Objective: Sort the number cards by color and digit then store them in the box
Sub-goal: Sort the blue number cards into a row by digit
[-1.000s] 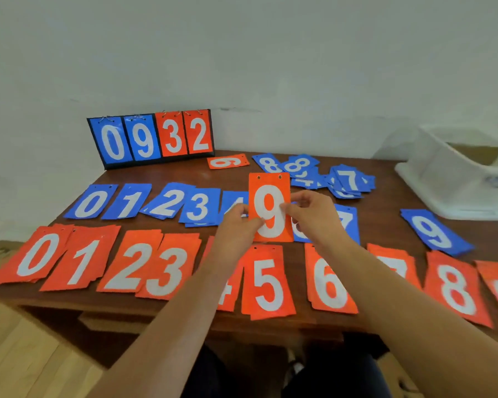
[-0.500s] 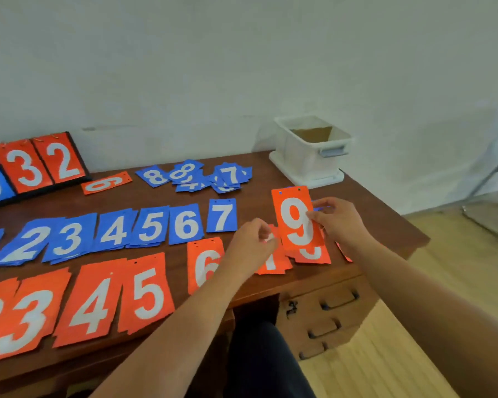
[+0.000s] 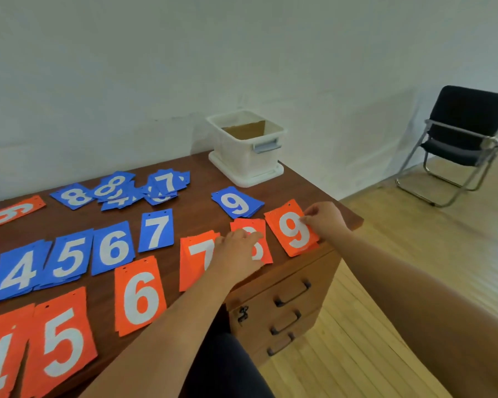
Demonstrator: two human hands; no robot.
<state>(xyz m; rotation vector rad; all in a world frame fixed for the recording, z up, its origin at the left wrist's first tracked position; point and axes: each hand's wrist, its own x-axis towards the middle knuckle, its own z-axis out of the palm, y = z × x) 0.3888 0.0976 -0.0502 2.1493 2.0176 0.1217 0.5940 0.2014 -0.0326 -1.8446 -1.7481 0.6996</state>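
From my station I see the right hand (image 3: 325,222) pinching the upper right edge of the orange 9 card (image 3: 292,229), with its fingers (image 3: 307,216) curled onto the card. That card sits at the right end of the orange row, close to the right edge of the bench (image 3: 308,193), turned slightly askew. I cannot tell whether it lies fully flat. The edge of another orange card shows beneath it.

The left hand (image 3: 236,254) rests on the orange 8 pile (image 3: 249,225), just left of the 9. Its fingers are loosely straight and grip nothing, and they cover most of the digit.

Running left along the front row are the orange 7 pile (image 3: 194,254), orange 6 pile (image 3: 138,297) and orange 5 pile (image 3: 61,343). Behind them lie the blue 7 card (image 3: 156,231), blue 6 pile (image 3: 112,248), blue 5 pile (image 3: 69,257) and blue 4 pile (image 3: 18,271). The blue 9 pile (image 3: 236,202) lies just behind the orange 8 and 9. A loose blue heap (image 3: 127,188) sits farther back.

The white box (image 3: 239,159) stands open at the far right corner of the bench, well apart from both hands.
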